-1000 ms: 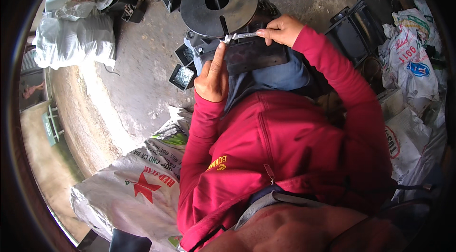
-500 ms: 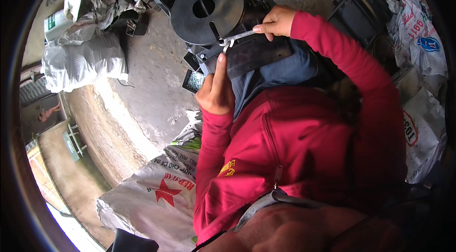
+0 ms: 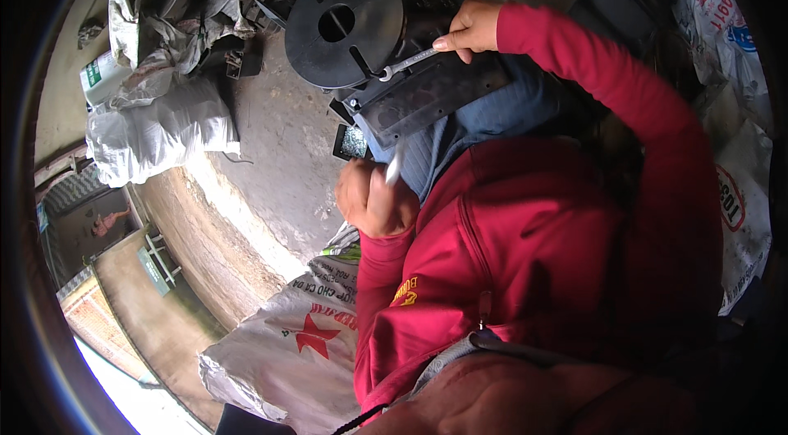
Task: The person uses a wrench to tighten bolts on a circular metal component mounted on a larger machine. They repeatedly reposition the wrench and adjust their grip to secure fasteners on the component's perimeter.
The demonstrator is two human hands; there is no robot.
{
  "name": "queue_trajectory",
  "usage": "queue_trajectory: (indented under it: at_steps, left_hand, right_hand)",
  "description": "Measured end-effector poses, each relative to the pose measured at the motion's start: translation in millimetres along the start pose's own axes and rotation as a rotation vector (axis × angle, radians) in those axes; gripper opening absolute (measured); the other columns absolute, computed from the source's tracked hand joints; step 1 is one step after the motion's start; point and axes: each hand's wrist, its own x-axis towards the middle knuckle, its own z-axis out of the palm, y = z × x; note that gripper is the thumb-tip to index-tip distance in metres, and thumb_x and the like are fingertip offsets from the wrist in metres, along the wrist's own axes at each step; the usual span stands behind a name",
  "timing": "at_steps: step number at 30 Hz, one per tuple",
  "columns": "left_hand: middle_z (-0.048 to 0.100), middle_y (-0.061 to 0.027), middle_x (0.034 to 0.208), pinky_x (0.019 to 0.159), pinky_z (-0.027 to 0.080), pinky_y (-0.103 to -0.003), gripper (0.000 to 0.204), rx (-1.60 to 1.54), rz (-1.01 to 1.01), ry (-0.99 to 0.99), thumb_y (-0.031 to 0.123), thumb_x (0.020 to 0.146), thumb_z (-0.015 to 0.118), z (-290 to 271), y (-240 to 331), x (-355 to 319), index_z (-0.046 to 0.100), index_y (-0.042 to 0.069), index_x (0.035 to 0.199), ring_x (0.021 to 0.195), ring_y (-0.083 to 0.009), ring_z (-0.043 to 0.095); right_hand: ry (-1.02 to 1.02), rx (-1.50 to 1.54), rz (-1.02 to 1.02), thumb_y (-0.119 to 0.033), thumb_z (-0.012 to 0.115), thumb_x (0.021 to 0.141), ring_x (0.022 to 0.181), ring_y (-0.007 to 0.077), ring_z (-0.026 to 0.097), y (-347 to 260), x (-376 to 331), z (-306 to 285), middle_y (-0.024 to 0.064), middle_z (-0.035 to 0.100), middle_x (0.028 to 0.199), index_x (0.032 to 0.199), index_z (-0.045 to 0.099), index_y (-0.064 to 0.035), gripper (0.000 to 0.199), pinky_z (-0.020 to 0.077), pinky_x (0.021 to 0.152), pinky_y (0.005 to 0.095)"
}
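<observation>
My right hand [image 3: 474,27] pinches one end of a silver spanner [image 3: 412,62]. The spanner's other end rests by the slotted edge of a black round plate [image 3: 373,12], which has a hole in its middle. A black flat metal piece [image 3: 435,98] with small holes lies beside the plate, against my blue trouser leg. Lower down, close to my body, my left hand [image 3: 373,199] is closed around a pale silvery tool [image 3: 396,164], smeared by motion, so its kind is unclear. A small bolt head [image 3: 354,103] shows at the flat piece's near corner.
A small black tray [image 3: 351,142] of shiny small parts sits on the floor left of the work. White sacks [image 3: 160,131] stand at left, a printed sack [image 3: 287,345] lies near my left arm. Dark metal parts [image 3: 620,12] are at upper right.
My left hand has drawn back from the plate's edge toward my body with the silvery tool. My right hand still holds the spanner at the plate. The whole view has shifted slightly.
</observation>
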Motion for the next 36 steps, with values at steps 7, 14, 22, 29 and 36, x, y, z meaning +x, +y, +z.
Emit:
queue_trajectory:
  at_steps: [7, 14, 22, 29, 36]
  left_hand:
    - [0.067, -0.0191, 0.087, 0.051, 0.046, -0.030, 0.053, 0.155, -0.184, -0.321, -0.005, 0.084, 0.056, 20, -6, -10, 0.047, 0.004, 0.136, 0.052, -0.0233, 0.057]
    - [0.066, -0.0183, 0.102, 0.052, 0.046, -0.028, 0.055, 0.085, -0.221, -0.166, -0.007, 0.084, 0.054, 33, -19, -23, 0.048, 0.010, 0.136, 0.056, -0.0156, 0.058]
    - [0.065, -0.0130, 0.083, 0.048, 0.041, -0.030, 0.053, -0.094, 0.038, 0.173, -0.008, 0.084, 0.048, 1, -4, -14, 0.046, 0.001, 0.136, 0.050, -0.0156, 0.049]
    - [0.068, -0.0180, 0.094, 0.051, 0.044, -0.026, 0.061, 0.096, -0.154, -0.191, -0.004, 0.084, 0.060, 22, 0, -2, 0.045, 0.016, 0.140, 0.052, -0.0145, 0.054]
    - [0.060, -0.0146, 0.067, 0.049, 0.046, -0.032, 0.046, 0.150, -0.187, -0.176, -0.007, 0.079, 0.052, 28, -11, -20, 0.056, -0.001, 0.125, 0.053, -0.0219, 0.059]
  right_hand:
    - [-0.004, -0.043, -0.003, -0.053, 0.058, 0.087, 0.047, 0.0142, 0.046, -1, -2, -6, 0.0012, 0.048, 0.049, 0.062, 0.066, -0.0060, 0.054, 0.0371, 0.047, 0.0312]
    - [-0.051, -0.050, -0.069, -0.053, 0.056, 0.088, 0.047, 0.0139, 0.048, 3, 1, -3, 0.0010, 0.049, 0.050, 0.062, 0.067, -0.0063, 0.055, 0.0390, 0.048, 0.0314]
    - [-0.028, -0.024, -0.023, -0.053, 0.055, 0.089, 0.047, 0.0134, 0.045, 8, 2, -3, 0.0008, 0.048, 0.050, 0.061, 0.066, -0.0054, 0.056, 0.0370, 0.047, 0.0309]
    - [-0.009, -0.062, 0.004, -0.052, 0.056, 0.089, 0.046, 0.0134, 0.045, 0, -3, -9, 0.0010, 0.048, 0.049, 0.058, 0.065, -0.0064, 0.056, 0.0372, 0.047, 0.0313]
    - [-0.047, -0.083, -0.046, -0.053, 0.055, 0.089, 0.043, 0.0130, 0.042, 1, 1, -4, 0.0006, 0.045, 0.047, 0.061, 0.065, -0.0056, 0.056, 0.0353, 0.045, 0.0307]
